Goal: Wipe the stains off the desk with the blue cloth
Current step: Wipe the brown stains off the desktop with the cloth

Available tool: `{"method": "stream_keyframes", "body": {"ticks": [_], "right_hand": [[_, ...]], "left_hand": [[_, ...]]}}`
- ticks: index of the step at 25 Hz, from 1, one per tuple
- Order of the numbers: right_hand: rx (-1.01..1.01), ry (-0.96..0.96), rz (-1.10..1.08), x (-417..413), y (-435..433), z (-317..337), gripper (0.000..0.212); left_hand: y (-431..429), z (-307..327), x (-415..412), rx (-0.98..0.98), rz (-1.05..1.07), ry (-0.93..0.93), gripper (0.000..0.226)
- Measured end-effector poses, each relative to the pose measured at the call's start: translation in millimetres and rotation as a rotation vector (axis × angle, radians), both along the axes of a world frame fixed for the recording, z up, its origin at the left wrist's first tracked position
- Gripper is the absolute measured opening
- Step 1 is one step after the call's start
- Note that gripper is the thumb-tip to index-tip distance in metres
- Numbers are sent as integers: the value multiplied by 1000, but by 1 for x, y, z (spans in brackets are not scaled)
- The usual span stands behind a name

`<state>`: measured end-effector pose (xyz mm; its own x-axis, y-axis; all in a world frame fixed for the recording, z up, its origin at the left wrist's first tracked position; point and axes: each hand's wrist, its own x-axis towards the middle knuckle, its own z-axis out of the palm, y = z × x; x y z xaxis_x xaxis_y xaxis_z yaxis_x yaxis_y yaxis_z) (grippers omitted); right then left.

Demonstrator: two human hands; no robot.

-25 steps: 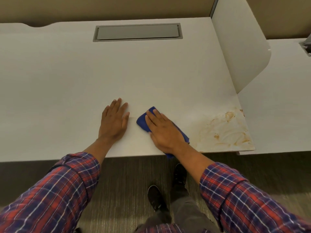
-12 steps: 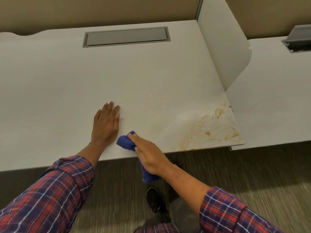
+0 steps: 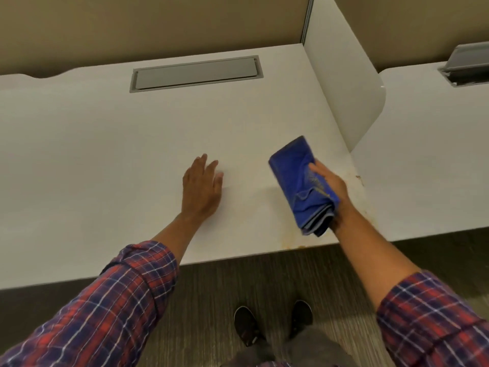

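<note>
My right hand [image 3: 332,193] grips the folded blue cloth [image 3: 299,178], held up over the front right part of the white desk [image 3: 105,160]. The cloth and my hand cover most of the brown stain; traces of the stain [image 3: 358,178] show by the divider's foot, and a faint yellowish streak [image 3: 296,246] runs along the front edge. My left hand [image 3: 202,188] lies flat on the desk to the left of the cloth, fingers spread, holding nothing.
A grey cable hatch [image 3: 195,73] is set into the desk near the back. A white divider panel [image 3: 346,83] stands along the right side, with a neighbouring desk [image 3: 428,154] beyond it. My shoes [image 3: 246,329] stand on the dark carpet below.
My right hand pulled the cloth off the front edge, then lifted it and carried it right, over the stained corner. The left hand stayed flat. The view shifted downward.
</note>
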<state>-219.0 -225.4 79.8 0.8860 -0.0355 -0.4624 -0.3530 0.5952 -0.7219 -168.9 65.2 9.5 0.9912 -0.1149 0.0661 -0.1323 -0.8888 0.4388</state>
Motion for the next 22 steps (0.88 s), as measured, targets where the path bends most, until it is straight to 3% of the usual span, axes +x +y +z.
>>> {"method": "stream_keyframes", "body": {"ticks": [2,5,10,13,15,22], "right_hand": [[-228,-68,22,29,-40,12,32],[-779,-122,102,70,-86,30,35],[-1410,-274,660,115,-107,5,43],[-1863,-612,1034,129,-111,-36,49],[-1887,-768,1080,129,-116,-53,57],[-1861,-805,1059,103,-124,-71,61]], "left_hand": [[-25,-2,8,-15,-33,26,51],[-51,-14,8,28,-35,85,59],[-61,-29,6,166,-13,48,66],[-61,-34,8,201,-4,27,68],[-60,-36,9,204,1,22,67],[-61,-37,8,216,13,21,65]]}}
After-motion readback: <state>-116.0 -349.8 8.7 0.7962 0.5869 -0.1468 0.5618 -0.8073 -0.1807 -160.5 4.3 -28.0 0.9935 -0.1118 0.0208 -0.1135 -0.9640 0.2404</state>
